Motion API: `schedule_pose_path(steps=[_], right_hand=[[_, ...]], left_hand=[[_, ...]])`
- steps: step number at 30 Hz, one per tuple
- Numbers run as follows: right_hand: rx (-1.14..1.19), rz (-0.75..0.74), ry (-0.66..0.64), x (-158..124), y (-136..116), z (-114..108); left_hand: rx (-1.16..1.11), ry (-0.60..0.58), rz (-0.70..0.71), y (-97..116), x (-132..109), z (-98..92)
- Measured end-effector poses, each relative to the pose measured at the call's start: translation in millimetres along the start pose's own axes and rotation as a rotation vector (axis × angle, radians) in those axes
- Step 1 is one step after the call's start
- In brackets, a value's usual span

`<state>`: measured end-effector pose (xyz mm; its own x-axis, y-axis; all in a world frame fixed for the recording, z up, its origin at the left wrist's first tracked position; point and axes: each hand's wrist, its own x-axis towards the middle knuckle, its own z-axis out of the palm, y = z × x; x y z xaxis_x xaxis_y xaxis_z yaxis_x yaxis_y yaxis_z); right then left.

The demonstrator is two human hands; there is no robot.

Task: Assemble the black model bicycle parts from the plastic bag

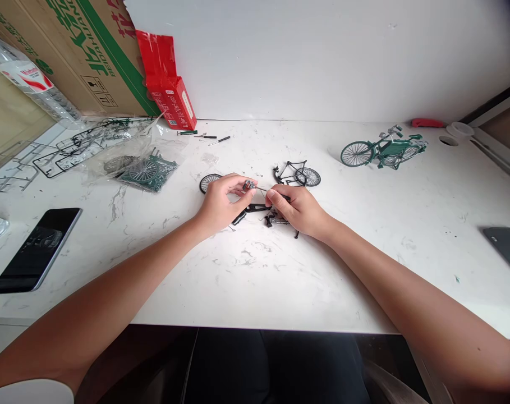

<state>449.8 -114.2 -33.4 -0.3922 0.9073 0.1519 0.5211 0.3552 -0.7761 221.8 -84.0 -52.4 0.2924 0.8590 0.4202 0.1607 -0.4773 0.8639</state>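
My left hand (221, 203) pinches a small dark metal part (248, 184) between thumb and fingertips above the white table (280, 280). My right hand (299, 210) is closed in a pinch on a thin tool or rod (263, 190) whose tip meets that part. Under and between the hands lie several small black model bicycle pieces (257, 209). A loose spoked wheel (208, 182) lies just left of my left hand. A black model bicycle frame with one wheel (297, 174) stands just behind my right hand.
A finished green model bicycle (383, 150) stands at the back right. A plastic bag with green parts (147, 171) and empty part frames (69, 151) lie at the left. A phone (38, 248) lies front left, a red box (173, 98) and small screwdrivers (208, 137) by the wall, a dark tablet (507, 247) right.
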Motion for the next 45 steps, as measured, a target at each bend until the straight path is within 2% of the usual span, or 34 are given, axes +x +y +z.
schedule_pose_path(steps=[45], right_hand=[[-0.003, 0.009, -0.002, 0.4, -2.7, -0.1]], left_hand=[[0.019, 0.002, 0.0, -0.2, 0.0, 0.3]])
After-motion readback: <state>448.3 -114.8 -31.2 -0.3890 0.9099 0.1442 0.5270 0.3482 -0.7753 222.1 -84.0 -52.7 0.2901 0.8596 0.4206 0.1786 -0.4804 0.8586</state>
